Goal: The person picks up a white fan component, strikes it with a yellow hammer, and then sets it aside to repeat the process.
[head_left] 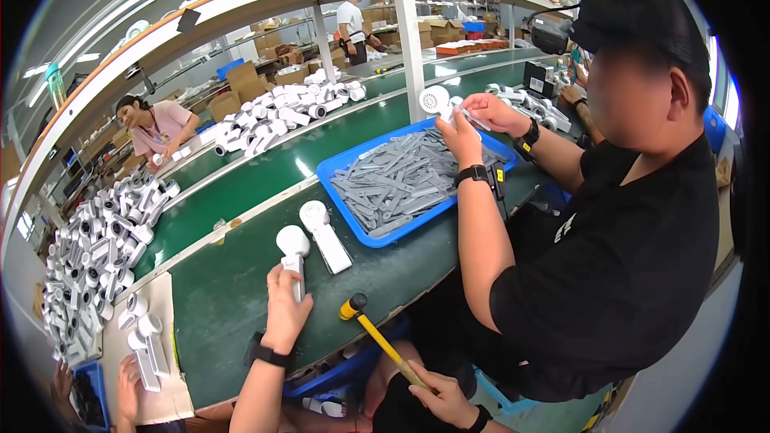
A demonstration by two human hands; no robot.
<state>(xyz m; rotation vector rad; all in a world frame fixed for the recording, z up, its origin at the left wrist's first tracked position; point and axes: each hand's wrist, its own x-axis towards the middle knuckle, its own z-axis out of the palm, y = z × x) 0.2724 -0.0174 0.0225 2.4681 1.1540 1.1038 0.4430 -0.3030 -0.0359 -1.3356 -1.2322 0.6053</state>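
Note:
My left hand [287, 305] is wrapped round the handle of a white handheld fan [293, 241], which lies on the green bench. Its round head points away from me. Beside it to the right lies a second white handheld fan [327, 239], untouched. At the lower middle, my right hand [443, 394] grips a mallet [380, 341] by its lower handle. The mallet has a yellow shaft and a black-and-yellow head, which is near the bench's front edge, apart from both fans.
A blue tray [386, 240] of grey plastic strips [401, 176] stands ahead. A co-worker [609, 248] at right handles another white fan [434, 99]. Piled white fans [104, 248] lie at left. Another person's hand [128, 389] rests near fans on cardboard [172, 353].

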